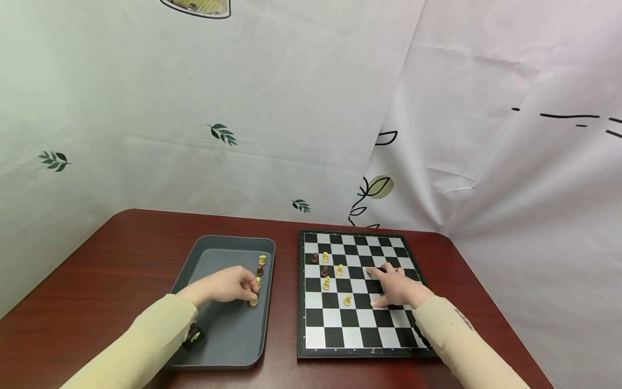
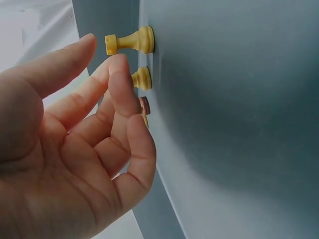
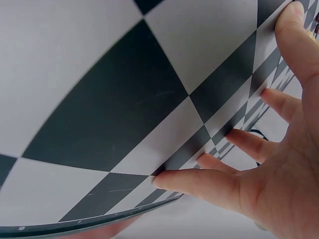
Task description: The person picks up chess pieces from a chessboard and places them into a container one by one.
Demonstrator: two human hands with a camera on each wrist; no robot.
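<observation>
My left hand (image 1: 230, 284) hovers over the right side of a grey tray (image 1: 224, 354). Its thumb and bent index finger are apart, close to the top of a pale yellow rook (image 2: 137, 41) that stands upright on the tray; no firm grip shows. Beyond it in a row stand a second yellow piece (image 2: 143, 78), a brown piece (image 1: 260, 270) and another yellow piece (image 1: 262, 259), partly behind the fingers in the left wrist view. On the black-and-white chessboard (image 1: 332, 337), my right hand (image 1: 397, 286) rests its spread fingertips on the squares, with no piece in it.
Several chess pieces stand on the board's left half, among them brown ones (image 1: 315, 257) and yellow ones (image 1: 347, 300). Tray and board lie side by side on a dark red table (image 1: 283, 324). A white patterned cloth (image 1: 311, 108) hangs behind.
</observation>
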